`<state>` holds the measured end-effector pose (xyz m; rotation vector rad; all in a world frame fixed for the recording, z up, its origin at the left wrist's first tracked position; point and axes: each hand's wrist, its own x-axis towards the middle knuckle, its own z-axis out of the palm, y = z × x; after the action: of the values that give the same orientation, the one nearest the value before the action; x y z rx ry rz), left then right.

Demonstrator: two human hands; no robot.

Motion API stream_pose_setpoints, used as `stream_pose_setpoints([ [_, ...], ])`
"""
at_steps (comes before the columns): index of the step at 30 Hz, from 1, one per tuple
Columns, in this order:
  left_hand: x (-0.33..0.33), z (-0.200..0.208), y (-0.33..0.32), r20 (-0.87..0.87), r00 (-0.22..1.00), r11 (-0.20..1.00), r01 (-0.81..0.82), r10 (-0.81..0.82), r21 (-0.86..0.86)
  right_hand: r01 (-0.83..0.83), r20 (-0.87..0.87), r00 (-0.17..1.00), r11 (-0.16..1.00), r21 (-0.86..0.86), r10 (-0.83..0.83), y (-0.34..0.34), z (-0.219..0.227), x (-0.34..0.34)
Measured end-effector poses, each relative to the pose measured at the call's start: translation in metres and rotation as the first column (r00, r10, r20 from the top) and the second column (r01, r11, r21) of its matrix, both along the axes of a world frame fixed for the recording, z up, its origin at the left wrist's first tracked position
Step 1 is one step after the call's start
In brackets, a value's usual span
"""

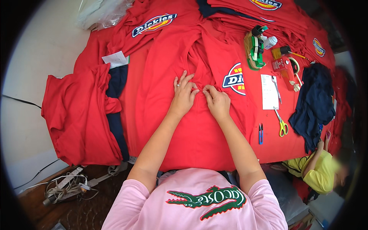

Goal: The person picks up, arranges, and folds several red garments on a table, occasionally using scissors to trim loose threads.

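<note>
A red garment (168,126) with a printed badge lies spread in front of me on the table. My left hand (184,95) pinches its fabric near the middle between thumb and forefinger, the other fingers raised, a ring on one. Close beside it, my right hand (217,101) is closed on the same cloth with thumb and fingertips. The two pinches are nearly touching, and a small fold of fabric runs between them. Creases (195,53) lead from there toward the far end. Whether a thread or other small thing is between the fingertips is too small to tell.
On the right lie yellow scissors (283,128), blue thread snips (261,134), a paper sheet (270,94), a green tape dispenser (253,50) and dark blue cloth (313,105). Folded red garments (82,115) sit left. A person in yellow (321,172) is at lower right.
</note>
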<state>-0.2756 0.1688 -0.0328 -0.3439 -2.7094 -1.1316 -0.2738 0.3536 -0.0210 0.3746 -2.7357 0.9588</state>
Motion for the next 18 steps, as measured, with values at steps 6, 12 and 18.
stream_pose_setpoints([
  [6, -0.004, -0.004, 0.003, -0.036, 0.998, 0.997, -0.041, 0.044, 0.067, 0.042, -0.087, 0.995, 0.999, -0.029, -0.045, -0.007, -0.005, 0.001],
  [12, 0.009, 0.004, -0.011, -0.03, 0.992, 0.944, -0.107, 0.123, 0.313, 0.034, 0.092, 0.995, 0.999, -0.035, -0.03, -0.002, 0.014, 0.01],
  [18, 0.151, 0.02, -0.061, -0.077, 0.981, 0.961, -0.188, 0.176, -0.205, -0.155, 0.019, 0.988, 0.95, 0.272, 0.156, 0.055, 0.017, 0.109],
])
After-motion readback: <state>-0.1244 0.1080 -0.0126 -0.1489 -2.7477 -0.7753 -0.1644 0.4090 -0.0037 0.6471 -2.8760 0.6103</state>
